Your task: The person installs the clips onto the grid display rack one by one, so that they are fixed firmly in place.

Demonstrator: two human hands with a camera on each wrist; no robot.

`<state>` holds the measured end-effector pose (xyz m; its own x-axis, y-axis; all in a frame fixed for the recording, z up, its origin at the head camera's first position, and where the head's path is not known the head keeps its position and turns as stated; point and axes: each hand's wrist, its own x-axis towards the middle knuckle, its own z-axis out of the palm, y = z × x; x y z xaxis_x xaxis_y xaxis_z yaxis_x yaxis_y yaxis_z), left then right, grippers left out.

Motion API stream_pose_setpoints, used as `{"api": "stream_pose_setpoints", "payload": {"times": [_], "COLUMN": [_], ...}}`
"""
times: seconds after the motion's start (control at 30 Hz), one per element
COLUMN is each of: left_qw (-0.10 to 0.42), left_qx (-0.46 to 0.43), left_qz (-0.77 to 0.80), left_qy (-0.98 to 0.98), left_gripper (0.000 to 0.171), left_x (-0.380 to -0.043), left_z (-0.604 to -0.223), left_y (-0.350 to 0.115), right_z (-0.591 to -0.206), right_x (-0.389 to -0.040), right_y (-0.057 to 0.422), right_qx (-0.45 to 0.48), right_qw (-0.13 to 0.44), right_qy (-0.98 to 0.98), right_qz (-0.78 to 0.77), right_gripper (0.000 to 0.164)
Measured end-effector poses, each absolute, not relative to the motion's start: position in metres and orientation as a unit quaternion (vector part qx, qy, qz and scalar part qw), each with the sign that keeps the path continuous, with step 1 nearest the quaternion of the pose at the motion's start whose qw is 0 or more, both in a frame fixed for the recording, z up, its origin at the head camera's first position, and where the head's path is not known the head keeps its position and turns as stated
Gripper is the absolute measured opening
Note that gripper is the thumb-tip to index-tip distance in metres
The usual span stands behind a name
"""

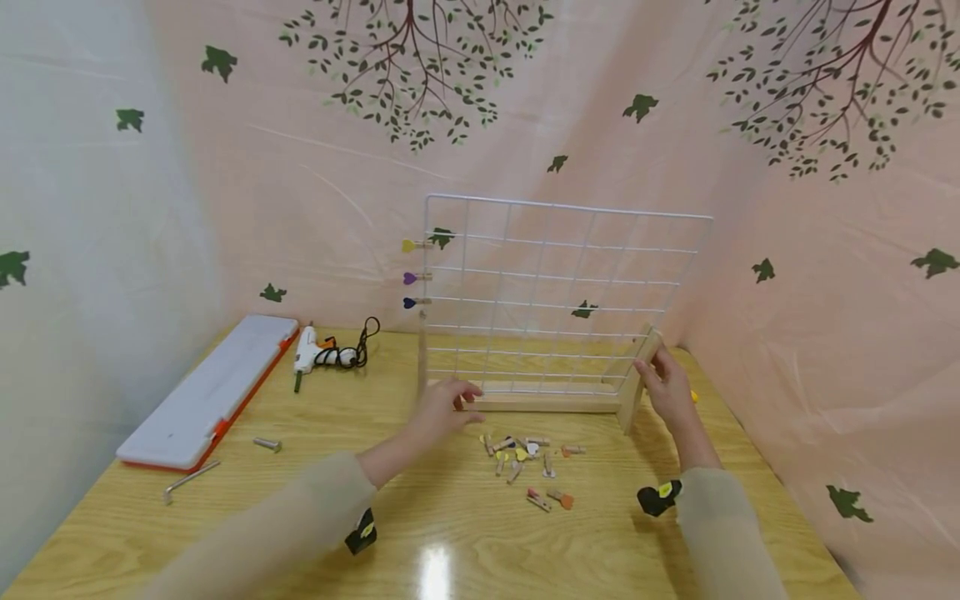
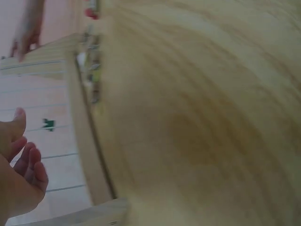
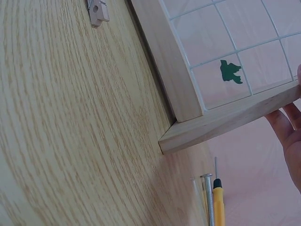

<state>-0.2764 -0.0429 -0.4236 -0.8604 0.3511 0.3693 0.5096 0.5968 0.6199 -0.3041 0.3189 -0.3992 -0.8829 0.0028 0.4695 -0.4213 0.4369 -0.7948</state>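
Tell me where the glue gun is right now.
In the head view, the glue gun lies toward the back left of the table, just right of the white case and left of the wire grid.

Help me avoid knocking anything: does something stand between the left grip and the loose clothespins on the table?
Nothing visible does: only bare table shows between the left grip and the loose clothespins; the stand's bottom rail runs beyond them.

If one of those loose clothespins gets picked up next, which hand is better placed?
Probably the left hand: it looks empty and is nearer the loose clothespins. The right hand is holding the wooden stand.
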Motion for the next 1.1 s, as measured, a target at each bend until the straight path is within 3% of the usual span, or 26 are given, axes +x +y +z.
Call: {"api": "stream_pose_setpoints", "payload": {"times": [0.13,0.4,0.73,0.9,1.1], "left_qw": [0.018,-0.051,-0.042,-0.042,-0.014], "left_qx": [-0.268,-0.366,-0.392,-0.371,-0.364], "left_qz": [-0.353,-0.290,-0.287,-0.318,-0.353], "left_qy": [-0.896,-0.883,-0.873,-0.872,-0.862], "left_gripper": [0.033,0.019,0.005,0.005,0.004], "left_x": [-0.283,-0.297,-0.294,-0.285,-0.281], "left_z": [-0.444,-0.463,-0.462,-0.445,-0.425], "left_y": [-0.036,-0.032,-0.037,-0.046,-0.061], "right_z": [-0.400,-0.401,-0.408,-0.422,-0.413], "right_x": [-0.304,-0.305,-0.312,-0.325,-0.316], "right_y": [0.319,0.320,0.325,0.335,0.328], "right_qx": [0.126,0.124,0.122,0.126,0.116], "right_qw": [0.207,0.207,0.214,0.214,0.215], "right_qy": [-0.825,-0.822,-0.829,-0.831,-0.827], "right_qz": [0.511,0.515,0.502,0.497,0.506], "right_gripper": [0.038,0.038,0.039,0.040,0.039]}}
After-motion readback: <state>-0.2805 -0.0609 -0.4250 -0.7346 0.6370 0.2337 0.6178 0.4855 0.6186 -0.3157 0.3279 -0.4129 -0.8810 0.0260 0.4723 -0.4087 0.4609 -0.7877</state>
